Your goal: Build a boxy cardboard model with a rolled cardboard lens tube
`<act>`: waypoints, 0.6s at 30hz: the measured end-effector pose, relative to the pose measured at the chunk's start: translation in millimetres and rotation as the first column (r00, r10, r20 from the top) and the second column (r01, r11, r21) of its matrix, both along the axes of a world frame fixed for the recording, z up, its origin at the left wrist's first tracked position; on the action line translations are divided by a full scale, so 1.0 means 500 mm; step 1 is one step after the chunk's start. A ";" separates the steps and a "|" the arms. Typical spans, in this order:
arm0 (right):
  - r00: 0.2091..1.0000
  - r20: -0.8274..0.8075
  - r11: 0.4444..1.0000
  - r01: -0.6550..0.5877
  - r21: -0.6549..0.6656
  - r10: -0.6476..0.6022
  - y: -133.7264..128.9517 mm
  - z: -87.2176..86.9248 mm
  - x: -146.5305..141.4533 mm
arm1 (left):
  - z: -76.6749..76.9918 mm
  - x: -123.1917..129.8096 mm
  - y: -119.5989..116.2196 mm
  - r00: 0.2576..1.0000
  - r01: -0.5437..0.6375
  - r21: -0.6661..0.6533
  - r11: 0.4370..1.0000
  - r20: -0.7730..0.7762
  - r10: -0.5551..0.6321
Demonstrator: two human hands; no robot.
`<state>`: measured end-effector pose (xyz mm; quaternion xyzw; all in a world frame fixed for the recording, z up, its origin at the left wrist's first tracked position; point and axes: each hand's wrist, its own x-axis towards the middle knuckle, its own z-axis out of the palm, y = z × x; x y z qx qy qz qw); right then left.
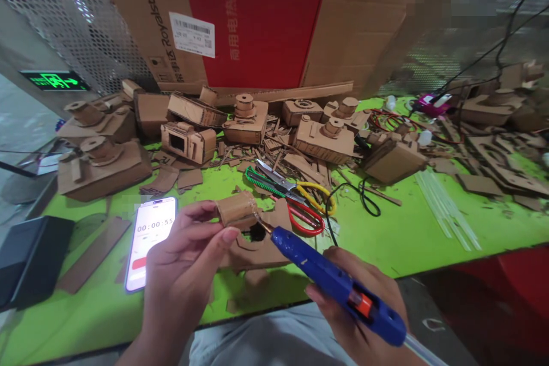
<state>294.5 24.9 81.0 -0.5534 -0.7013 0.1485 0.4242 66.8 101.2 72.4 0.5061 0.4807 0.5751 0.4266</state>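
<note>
My left hand (193,257) pinches a small cardboard cylinder (234,209) on its side, thumb below and fingers behind. Wrapped in my right hand (364,291) is a blue hot glue gun (317,257), a clear stick poking from its rear. The gun's metal nozzle sits at the cylinder's right end, where shiny glue strands show along the rim. Beneath both lies a flat cardboard piece (270,249) with a round cutout. Just behind it are scissors (306,217) with red and yellow handles and a green-handled cutter (261,180).
Several cardboard cameras (103,163) and heaps of scraps (278,146) line the back of the green table (386,234). A phone (150,240) showing a timer lies left, near a dark box (32,260). Clear glue sticks (446,209) lie right. A black cable (364,200) trails behind the gun.
</note>
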 end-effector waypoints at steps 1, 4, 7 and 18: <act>1.000 0.007 1.000 0.003 -0.003 -0.003 0.000 0.001 -0.001 | -0.002 -0.001 -0.001 1.000 0.006 -0.019 1.000 0.022 -0.006; 1.000 0.023 1.000 0.006 0.023 -0.007 -0.002 -0.003 -0.004 | -0.005 0.001 -0.002 0.995 0.006 -0.082 0.997 0.095 0.001; 0.999 0.038 0.998 0.000 0.070 -0.002 -0.001 -0.018 -0.006 | 0.001 0.009 -0.001 0.979 -0.008 -0.173 0.985 0.199 0.043; 0.988 0.119 0.986 -0.115 0.122 0.100 -0.005 -0.029 -0.001 | 0.018 0.027 0.014 0.890 0.060 -0.364 0.930 0.441 0.116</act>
